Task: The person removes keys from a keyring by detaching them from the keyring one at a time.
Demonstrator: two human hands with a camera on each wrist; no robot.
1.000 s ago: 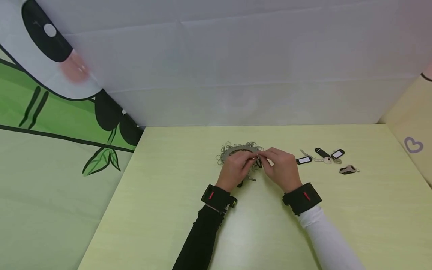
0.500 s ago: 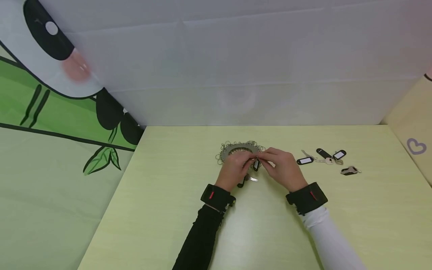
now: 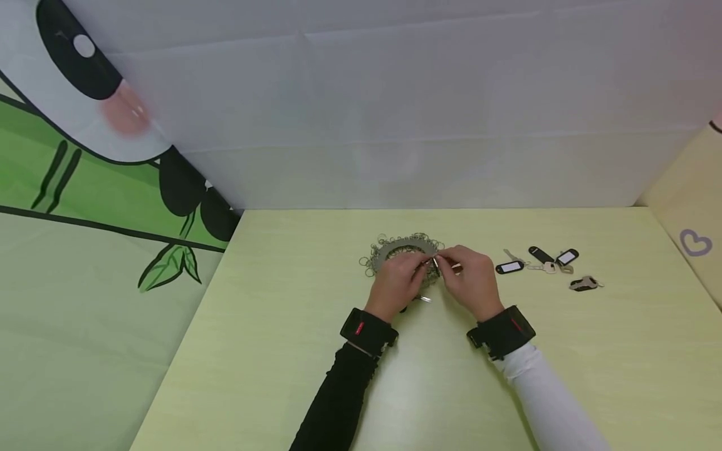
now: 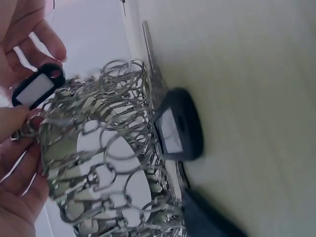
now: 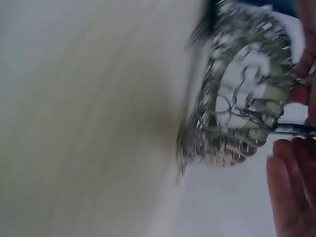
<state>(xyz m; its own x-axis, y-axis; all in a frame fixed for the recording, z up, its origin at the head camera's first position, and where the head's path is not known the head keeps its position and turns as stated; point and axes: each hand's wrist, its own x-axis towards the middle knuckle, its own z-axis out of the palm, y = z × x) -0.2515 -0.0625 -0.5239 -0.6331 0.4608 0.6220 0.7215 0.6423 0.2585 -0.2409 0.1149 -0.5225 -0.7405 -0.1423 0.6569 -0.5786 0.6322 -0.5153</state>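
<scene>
A grey ring-shaped holder (image 3: pixel 388 250) fringed with small metal split rings and clasps is held upright over the table, partly hidden by my left hand (image 3: pixel 396 283). That hand pinches a small metal ring (image 4: pixel 30 127) at the holder's edge. Across from it, my right hand (image 3: pixel 472 282) holds a black key tag (image 4: pixel 35 90) with a white label by its fingertips, close against the ring. Seen edge-on, the dark tag (image 5: pixel 296 129) shows in the right wrist view. Another black key tag (image 4: pixel 181 124) and a key (image 4: pixel 152 57) hang at the holder's lower side.
On the pale table (image 3: pixel 271 326), to the right of my hands, lie a labelled key tag (image 3: pixel 510 267), a black tag (image 3: pixel 541 254), another labelled tag (image 3: pixel 566 257) and a key (image 3: pixel 548 267). Further right is a tag with a key (image 3: pixel 584 284). A white cloth (image 3: pixel 395 125) stands behind.
Both hands stay together at the holder's edge. My right hand moves slightly out and back in, and the tag between the hands turns. The items on the right stay put.
</scene>
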